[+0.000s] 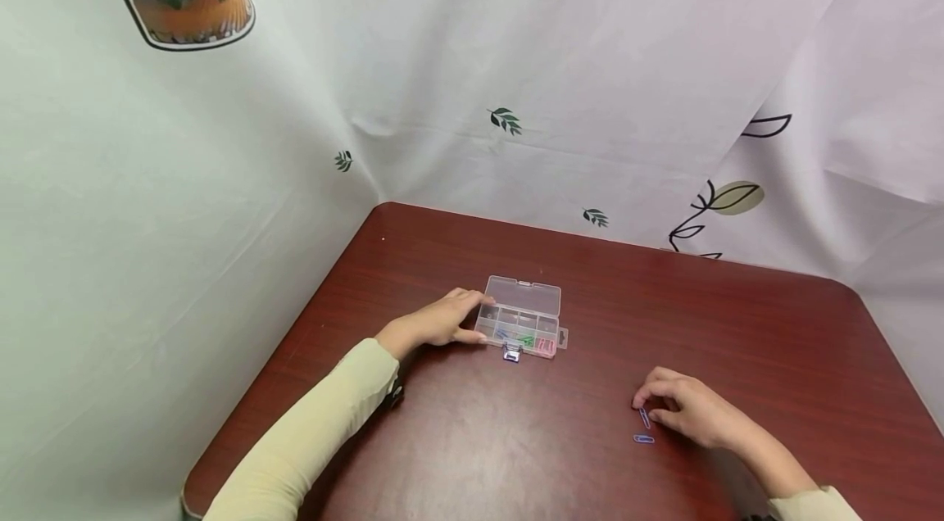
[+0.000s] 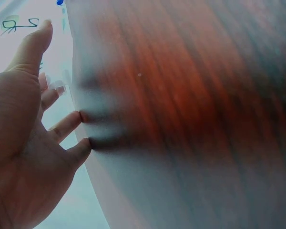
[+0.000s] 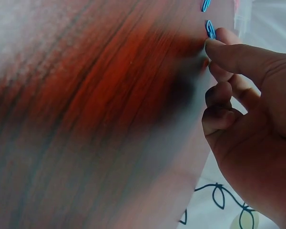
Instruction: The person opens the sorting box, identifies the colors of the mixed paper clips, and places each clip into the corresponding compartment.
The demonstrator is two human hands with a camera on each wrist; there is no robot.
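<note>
A clear compartment box (image 1: 516, 316) lies on the table with its lid (image 1: 522, 294) raised at the back. Blue, green and pink paper clips sit in its front compartments. My left hand (image 1: 447, 319) rests at the box's left end, thumb by the front corner and index finger by the lid's hinge. Its fingers are spread and fairly straight in the left wrist view. My right hand (image 1: 689, 408) pinches a blue paper clip (image 1: 645, 419) between thumb and index finger, close over the table. A second blue paper clip (image 1: 644, 439) lies just nearer to me.
The dark red table (image 1: 457, 439) has rounded far corners. White printed cloth (image 1: 627, 95) hangs along its back and left sides. A clear hanging tab (image 1: 564, 337) sticks out from the box's right side, and a latch (image 1: 512, 352) juts from its front.
</note>
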